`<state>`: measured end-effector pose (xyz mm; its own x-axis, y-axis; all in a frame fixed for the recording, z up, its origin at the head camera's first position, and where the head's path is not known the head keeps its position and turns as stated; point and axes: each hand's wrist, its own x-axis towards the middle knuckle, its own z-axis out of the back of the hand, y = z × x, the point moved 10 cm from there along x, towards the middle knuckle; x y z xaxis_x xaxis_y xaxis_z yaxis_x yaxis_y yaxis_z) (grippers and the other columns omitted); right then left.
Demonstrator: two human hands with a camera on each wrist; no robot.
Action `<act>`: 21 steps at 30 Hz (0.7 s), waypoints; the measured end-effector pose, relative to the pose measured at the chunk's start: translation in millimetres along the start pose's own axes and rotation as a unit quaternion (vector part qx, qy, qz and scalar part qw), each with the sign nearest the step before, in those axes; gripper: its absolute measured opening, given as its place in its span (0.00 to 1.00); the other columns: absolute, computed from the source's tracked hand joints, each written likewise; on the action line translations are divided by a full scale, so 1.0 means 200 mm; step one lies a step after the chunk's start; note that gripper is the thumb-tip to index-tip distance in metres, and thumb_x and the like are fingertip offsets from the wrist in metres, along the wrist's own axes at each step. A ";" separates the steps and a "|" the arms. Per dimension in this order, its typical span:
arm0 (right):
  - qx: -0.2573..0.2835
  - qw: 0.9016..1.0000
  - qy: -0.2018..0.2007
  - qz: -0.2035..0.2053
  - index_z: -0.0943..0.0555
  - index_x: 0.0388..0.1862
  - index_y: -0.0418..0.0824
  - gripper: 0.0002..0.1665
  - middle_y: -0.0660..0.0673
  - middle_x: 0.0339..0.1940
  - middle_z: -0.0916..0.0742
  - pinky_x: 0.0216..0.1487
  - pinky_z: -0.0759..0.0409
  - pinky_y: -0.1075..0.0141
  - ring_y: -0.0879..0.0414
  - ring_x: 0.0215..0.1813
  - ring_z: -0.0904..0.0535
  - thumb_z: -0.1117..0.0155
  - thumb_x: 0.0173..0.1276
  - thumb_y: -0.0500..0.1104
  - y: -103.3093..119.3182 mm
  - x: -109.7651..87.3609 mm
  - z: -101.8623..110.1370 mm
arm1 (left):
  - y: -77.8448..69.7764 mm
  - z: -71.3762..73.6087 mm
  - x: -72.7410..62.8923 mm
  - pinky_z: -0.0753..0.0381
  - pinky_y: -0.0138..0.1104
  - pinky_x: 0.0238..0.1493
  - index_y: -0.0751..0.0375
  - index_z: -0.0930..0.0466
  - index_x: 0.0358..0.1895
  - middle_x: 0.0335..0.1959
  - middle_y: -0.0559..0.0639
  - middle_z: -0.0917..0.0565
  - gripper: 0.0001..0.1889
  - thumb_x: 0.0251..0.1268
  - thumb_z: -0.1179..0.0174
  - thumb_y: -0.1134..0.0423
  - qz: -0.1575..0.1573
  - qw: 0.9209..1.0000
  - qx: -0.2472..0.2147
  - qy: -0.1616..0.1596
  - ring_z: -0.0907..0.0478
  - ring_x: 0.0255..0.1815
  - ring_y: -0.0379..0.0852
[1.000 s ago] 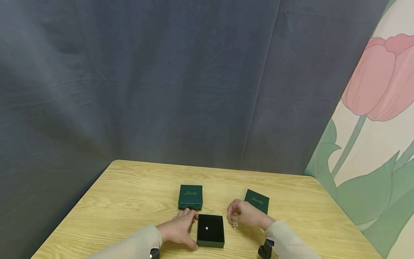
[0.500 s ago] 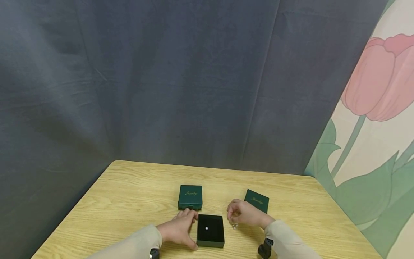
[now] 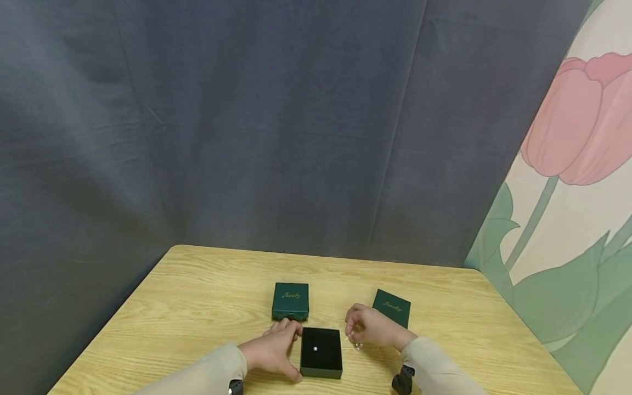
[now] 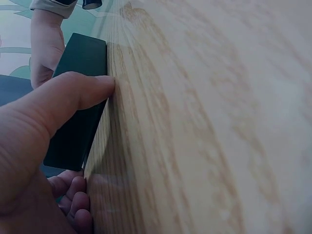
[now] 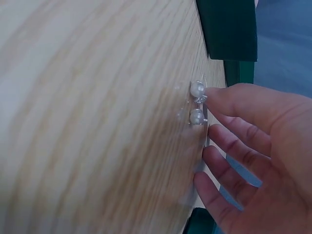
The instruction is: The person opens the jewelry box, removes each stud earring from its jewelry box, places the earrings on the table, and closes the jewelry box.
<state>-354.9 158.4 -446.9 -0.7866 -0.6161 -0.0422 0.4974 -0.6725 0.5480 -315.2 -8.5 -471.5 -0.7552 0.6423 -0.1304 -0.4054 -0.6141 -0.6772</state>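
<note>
In the head view, an open dark green jewelry box (image 3: 321, 351) with a black insert sits near the table's front. One small pearl (image 3: 315, 349) shows on the insert. My left hand (image 3: 271, 350) rests at the box's left side, thumb by the near corner, fingertips by the far one. To the right of the box, my right hand (image 3: 379, 327) pinches a pearl earring (image 5: 197, 88) between thumb and forefinger, low over the tabletop. A thin post sticks up from it. Just beside it in the right wrist view is a second pearl earring (image 5: 196, 117), below the thumb.
A closed green box (image 3: 290, 299) with gold lettering stands behind the open one. Partly behind my right hand lies a green lid (image 3: 393, 307) with the same lettering. Wood-grain table (image 3: 217, 274) surrounds them, and a dark curtain (image 3: 296, 137) hangs beyond.
My right fingertips have shifted slightly, and a thin post now shows at them. The left hand and the boxes have stayed in place.
</note>
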 end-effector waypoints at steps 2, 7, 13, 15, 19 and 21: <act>-0.003 1.000 -0.002 -0.002 0.19 0.29 0.44 0.05 0.53 0.43 0.23 0.42 0.29 0.68 0.61 0.41 0.30 0.31 0.61 0.37 0.00 0.00 0.00 | 0.00 0.00 0.00 0.39 0.33 0.46 0.49 0.36 0.54 0.42 0.43 0.36 0.36 0.42 0.25 0.51 0.001 1.000 -0.001 0.001 0.42 0.42 0.40; -0.005 1.000 -0.004 0.000 0.19 0.29 0.45 0.06 0.54 0.43 0.23 0.41 0.30 0.69 0.61 0.39 0.31 0.31 0.61 0.36 -0.01 0.00 0.00 | 0.00 0.00 0.00 0.38 0.33 0.46 0.49 0.36 0.54 0.42 0.43 0.36 0.36 0.42 0.25 0.51 0.003 1.000 -0.006 0.003 0.42 0.42 0.41; 0.001 1.000 0.007 -0.008 0.19 0.33 0.46 0.04 0.54 0.41 0.22 0.43 0.27 0.67 0.62 0.40 0.28 0.31 0.62 0.39 0.00 0.00 0.01 | -0.01 0.00 0.00 0.38 0.33 0.47 0.49 0.36 0.54 0.43 0.43 0.35 0.36 0.42 0.25 0.52 0.004 1.000 -0.010 0.005 0.42 0.43 0.40; 0.004 1.000 0.012 -0.014 0.19 0.36 0.47 0.04 0.54 0.40 0.20 0.46 0.24 0.65 0.60 0.42 0.25 0.33 0.64 0.40 0.01 0.00 0.02 | 0.00 0.00 -0.01 0.38 0.33 0.47 0.49 0.36 0.54 0.43 0.43 0.35 0.35 0.42 0.25 0.52 0.004 1.000 -0.011 0.007 0.42 0.43 0.41; 0.017 1.000 0.002 -0.017 0.20 0.42 0.45 0.06 0.52 0.44 0.18 0.52 0.22 0.54 0.51 0.50 0.20 0.35 0.67 0.41 0.06 0.00 0.07 | 0.00 0.00 0.00 0.38 0.33 0.46 0.48 0.36 0.54 0.43 0.43 0.35 0.35 0.42 0.25 0.52 0.003 1.000 -0.010 0.007 0.42 0.43 0.40; 0.031 0.999 -0.013 -0.010 0.20 0.44 0.43 0.08 0.50 0.47 0.18 0.53 0.23 0.49 0.46 0.53 0.21 0.36 0.68 0.41 0.10 0.02 0.10 | 0.00 0.00 0.00 0.38 0.33 0.46 0.48 0.36 0.54 0.43 0.43 0.35 0.35 0.42 0.25 0.52 0.002 1.000 -0.007 0.005 0.41 0.42 0.40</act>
<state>-354.3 150.6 -419.7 -0.8060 -0.5910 -0.0333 0.4575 -0.6577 0.5984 -315.0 -7.8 -470.9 -0.7515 0.6447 -0.1404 -0.3955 -0.6105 -0.6863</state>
